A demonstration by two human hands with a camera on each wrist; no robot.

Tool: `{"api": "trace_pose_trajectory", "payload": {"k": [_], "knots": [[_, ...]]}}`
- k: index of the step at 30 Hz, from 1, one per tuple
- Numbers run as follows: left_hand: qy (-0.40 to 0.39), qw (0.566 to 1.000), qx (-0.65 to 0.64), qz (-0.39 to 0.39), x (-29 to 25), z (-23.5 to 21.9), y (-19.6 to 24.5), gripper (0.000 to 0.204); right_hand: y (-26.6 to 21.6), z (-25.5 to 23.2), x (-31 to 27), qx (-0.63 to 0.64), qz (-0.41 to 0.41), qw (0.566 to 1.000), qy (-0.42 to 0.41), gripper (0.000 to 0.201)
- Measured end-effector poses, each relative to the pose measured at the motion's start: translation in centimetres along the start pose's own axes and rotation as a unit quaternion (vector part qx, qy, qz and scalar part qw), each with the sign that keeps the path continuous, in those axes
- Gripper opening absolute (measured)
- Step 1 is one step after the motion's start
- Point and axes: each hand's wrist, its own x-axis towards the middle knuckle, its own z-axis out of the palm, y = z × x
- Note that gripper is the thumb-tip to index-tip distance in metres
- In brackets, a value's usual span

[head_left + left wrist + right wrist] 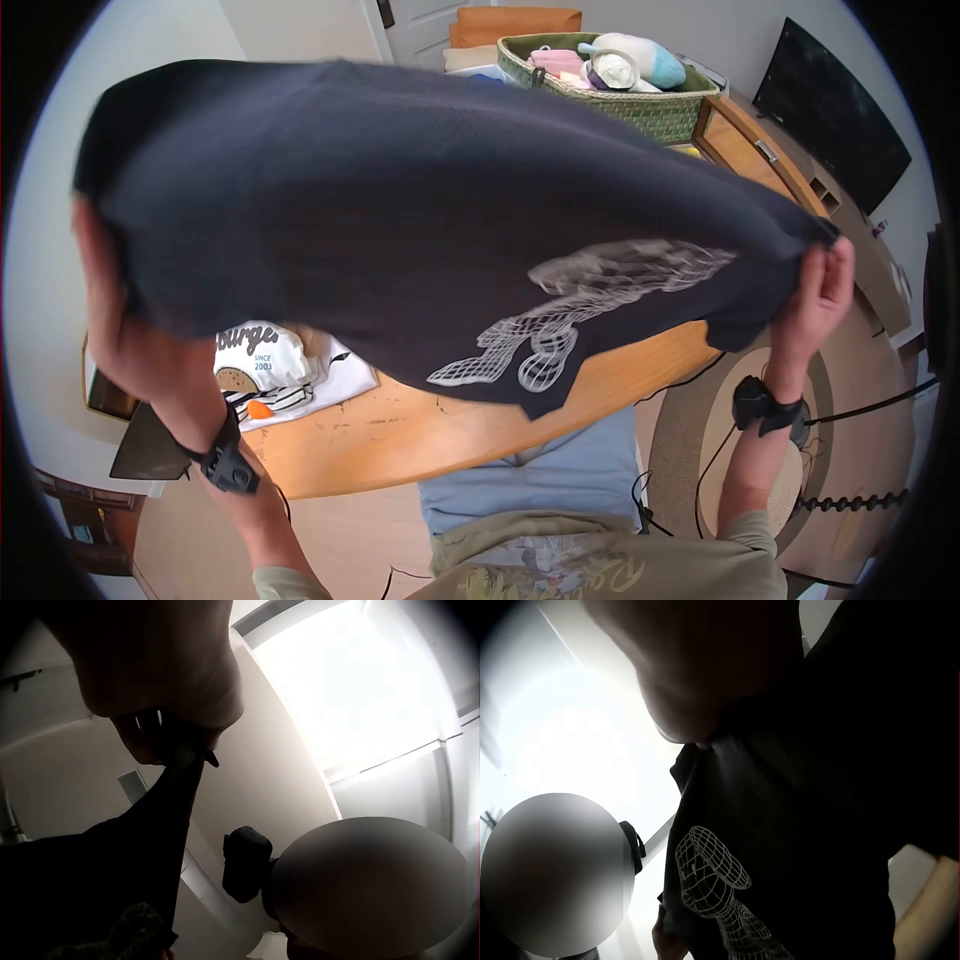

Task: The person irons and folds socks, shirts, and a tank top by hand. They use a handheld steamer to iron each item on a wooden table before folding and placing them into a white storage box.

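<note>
A dark T-shirt [380, 220] with a white wireframe print is stretched in the air between both hands, above the table. At its left end my left hand [150, 340] grips the cloth, some fingers hidden behind it; the left wrist view shows the fabric [161, 817] hanging from the curled left fingers [139, 742]. On the other side, my right hand [822, 295] pinches a corner of the shirt between thumb and fingers. The right wrist view has the shirt [817, 810] draping down below that hand [712, 667], the print partly showing.
Beneath the shirt stands a curved wooden table [400, 450]. White printed clothing [265, 365] lies folded on its left part. A green woven basket [650, 115] of rolled items stands at the back. A screen [835, 115] is at the far right, and cables trail from the right wrist.
</note>
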Motion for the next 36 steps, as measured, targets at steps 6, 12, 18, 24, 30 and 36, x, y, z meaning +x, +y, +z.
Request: {"api": "trace_pose_trajectory", "payload": {"k": [6, 12, 18, 24, 30, 36], "knots": [[0.338, 0.679, 0.604, 0.246, -5.2, -1.5, 0.8, 0.045, -3.4, -0.3, 2.5, -0.023, -0.077, 0.996, 0.046, 0.025], [0.177, 0.909, 0.334, 0.175, -4.8, 0.1, -1.0, 0.027, -4.0, 3.0, 4.8, 0.029, -0.077, 0.992, 0.098, 0.028], [0.136, 0.954, 0.234, 0.128, -4.4, 0.9, -1.2, 0.026, -5.3, 4.5, 4.4, 0.090, -0.090, 0.990, 0.055, 0.034], [0.246, 0.961, 0.121, 0.025, -6.3, 3.2, -1.4, 0.028, -5.6, 2.8, 0.8, 0.222, 0.024, 0.961, -0.161, 0.031], [-0.384, 0.917, -0.107, -0.028, -3.6, 1.0, 0.8, 0.044, -6.3, 2.0, 4.7, 0.469, -0.016, 0.717, -0.515, 0.024], [0.082, 0.943, 0.248, -0.204, -3.4, -5.7, -4.4, 0.033, -0.4, 10.2, 8.4, 0.107, 0.169, 0.907, -0.370, 0.018]]}}
